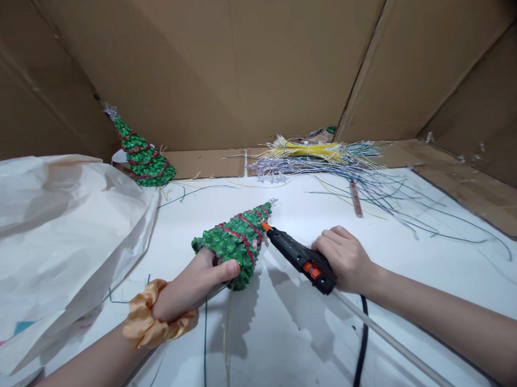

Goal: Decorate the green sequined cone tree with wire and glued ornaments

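My left hand (210, 271) grips a small green Christmas tree (232, 238) by its base, the thumb outside and the other fingers hidden inside it. Tilted on its side, the tree points up and right, with red garland around it and a clear star at its tip. A green wire and a yellow wire hang below its base. My right hand (346, 258) is closed around a black glue gun (294, 252) with a long glue stick out of its back. The gun's orange nozzle meets the tree's side near the top, touching or very close.
A second decorated tree (146, 159) stands at the back left beside a large white plastic bag (65, 227). Bundled yellow wires (308, 150) and loose dark wires lie at the back right, near a red strip (356, 200). Cardboard walls (243, 61) enclose the white table (284, 354).
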{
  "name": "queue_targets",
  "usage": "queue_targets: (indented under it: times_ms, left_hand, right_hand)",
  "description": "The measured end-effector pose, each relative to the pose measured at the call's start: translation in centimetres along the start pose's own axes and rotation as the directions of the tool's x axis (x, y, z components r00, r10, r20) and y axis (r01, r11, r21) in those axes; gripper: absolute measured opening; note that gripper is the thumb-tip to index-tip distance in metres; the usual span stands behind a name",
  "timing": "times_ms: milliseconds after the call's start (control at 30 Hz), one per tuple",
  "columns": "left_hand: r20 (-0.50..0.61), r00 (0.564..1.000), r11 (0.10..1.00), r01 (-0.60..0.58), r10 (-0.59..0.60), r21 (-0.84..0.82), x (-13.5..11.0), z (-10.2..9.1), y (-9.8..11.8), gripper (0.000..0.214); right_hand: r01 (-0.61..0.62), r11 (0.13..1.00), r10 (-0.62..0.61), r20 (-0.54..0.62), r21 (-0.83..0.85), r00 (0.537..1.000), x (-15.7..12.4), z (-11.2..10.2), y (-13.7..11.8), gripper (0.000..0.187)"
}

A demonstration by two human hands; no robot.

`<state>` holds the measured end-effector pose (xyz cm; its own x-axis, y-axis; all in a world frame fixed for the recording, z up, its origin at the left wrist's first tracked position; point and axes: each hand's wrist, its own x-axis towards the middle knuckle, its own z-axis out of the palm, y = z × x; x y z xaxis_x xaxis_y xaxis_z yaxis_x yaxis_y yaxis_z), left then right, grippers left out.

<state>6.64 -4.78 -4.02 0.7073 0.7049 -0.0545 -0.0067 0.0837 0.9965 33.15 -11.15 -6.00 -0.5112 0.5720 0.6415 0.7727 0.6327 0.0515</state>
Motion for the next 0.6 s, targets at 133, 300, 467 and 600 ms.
queue_targets:
  times_ms: [133,300,467,600]
  left_hand:
    - [-0.012,0.999,0.999,-0.033,0.033,0.003,0.0,0.01,-0.02,0.06]
    - [-0.022,1.0,1.0,-0.001,0.001,-0.011,0.0,0.11,0.12,0.059]
    - [0.008,1.0,0.996,-0.006,0.007,-0.09,0.12,0.22,0.13,0.061]
    - [0.019,1.0,0.991,-0.018,0.021,-0.13,0.15,0.2,-0.16,0.064]
  right_hand:
    - [0.002,1.0,-0.002,-0.001,-0.006,1.0,-0.13,0.06,0.02,0.012]
    - [0.0,1.0,0.0,0.003,-0.007,1.0,-0.31,0.15,0.07,0.011]
    - [-0.01,1.0,0.01,-0.001,0.002,1.0,-0.24,0.09,0.05,0.011]
    - [-0.016,1.0,0.016,0.0,0.004,1.0,-0.18,0.05,0.1,0.01]
